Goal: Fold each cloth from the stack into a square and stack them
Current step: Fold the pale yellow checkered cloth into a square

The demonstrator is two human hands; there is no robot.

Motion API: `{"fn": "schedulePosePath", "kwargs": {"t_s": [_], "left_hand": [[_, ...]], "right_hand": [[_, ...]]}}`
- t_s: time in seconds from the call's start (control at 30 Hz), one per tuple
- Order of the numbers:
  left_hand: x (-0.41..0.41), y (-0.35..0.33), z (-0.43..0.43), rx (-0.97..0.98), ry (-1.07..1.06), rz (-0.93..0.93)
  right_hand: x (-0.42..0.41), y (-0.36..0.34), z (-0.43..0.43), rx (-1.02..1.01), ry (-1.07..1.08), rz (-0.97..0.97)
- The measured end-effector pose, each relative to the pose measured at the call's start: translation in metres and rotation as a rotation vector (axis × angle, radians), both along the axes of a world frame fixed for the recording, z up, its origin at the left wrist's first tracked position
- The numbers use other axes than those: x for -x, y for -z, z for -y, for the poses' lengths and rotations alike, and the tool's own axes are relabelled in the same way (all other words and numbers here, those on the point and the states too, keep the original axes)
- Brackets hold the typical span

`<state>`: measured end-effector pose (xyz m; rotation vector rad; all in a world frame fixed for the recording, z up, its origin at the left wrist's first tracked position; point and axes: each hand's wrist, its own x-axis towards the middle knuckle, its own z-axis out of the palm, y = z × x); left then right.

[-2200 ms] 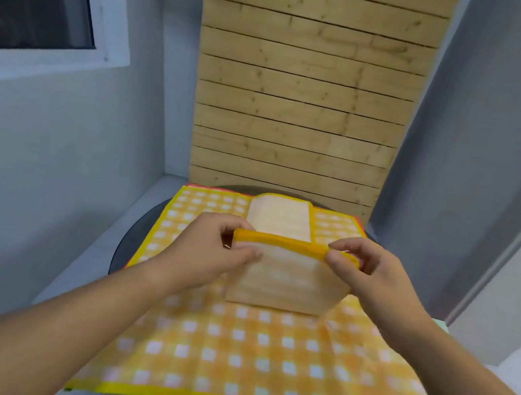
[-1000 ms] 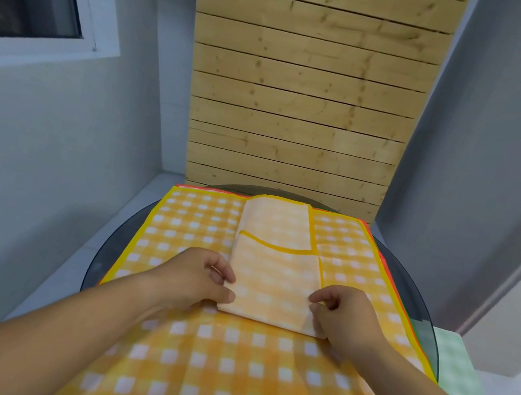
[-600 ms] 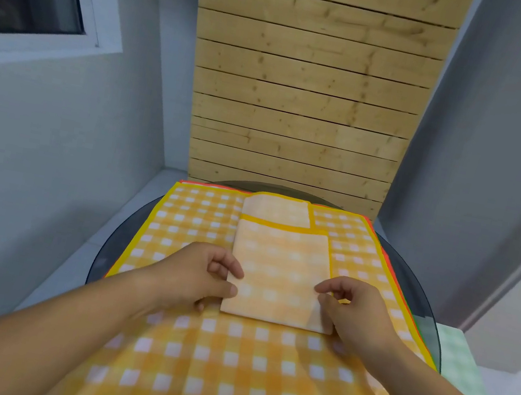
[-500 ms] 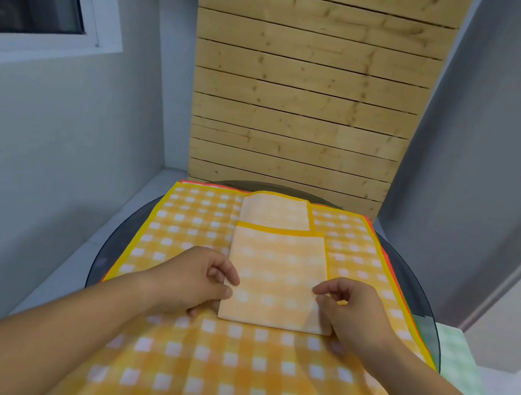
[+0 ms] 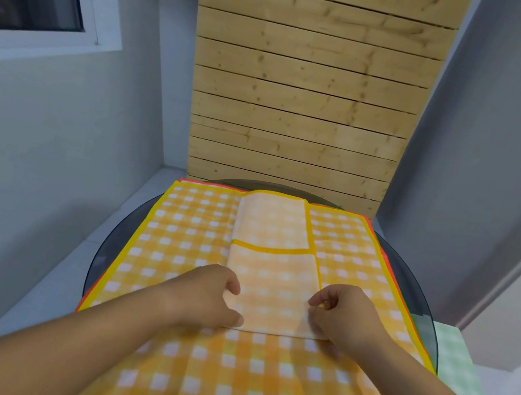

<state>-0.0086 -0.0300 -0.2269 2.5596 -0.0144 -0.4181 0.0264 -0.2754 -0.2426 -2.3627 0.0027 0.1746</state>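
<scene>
A small folded yellow checked cloth [image 5: 271, 286] lies flat on the stack of spread yellow checked cloths [image 5: 191, 227]. My left hand [image 5: 210, 296] pinches its near left edge. My right hand [image 5: 345, 320] pinches its near right edge, fingers curled. Its orange hem runs along the far edge. Just beyond it, touching that hem, lies a second folded yellow panel [image 5: 270, 221]. I cannot tell whether the two are one cloth. Red and green edges of lower cloths peek out at the sides of the stack.
The stack covers a round dark glass table [image 5: 110, 251] and hangs over its near edge. A green checked cloth [image 5: 452, 363] lies low at the right beyond the table. A wooden slat panel [image 5: 300, 100] and grey walls close the corner behind.
The folded cloth, held upright two seconds ago, now lies flat. In the last half second it slid toward me, uncovering more of the far panel. My hands stay at its sides.
</scene>
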Motion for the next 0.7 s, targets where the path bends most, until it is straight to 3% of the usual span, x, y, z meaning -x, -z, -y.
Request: {"fn": "schedulePosePath", "kwargs": {"t_s": [0.2,0.37,0.47,0.7], "left_hand": [[0.007,0.006,-0.004,-0.087,0.056,0.082],[0.010,0.017,-0.014,-0.017,0.223,0.308],[0.013,0.019,-0.015,0.028,0.267,0.298],[0.011,0.016,-0.022,0.091,0.253,0.313]], "right_hand": [[0.003,0.002,0.006,0.140,-0.132,0.087],[0.008,0.007,0.023,0.154,-0.343,0.289],[0.013,0.008,0.030,0.148,-0.456,0.312],[0.014,0.013,0.040,0.189,-0.484,0.347]]}}
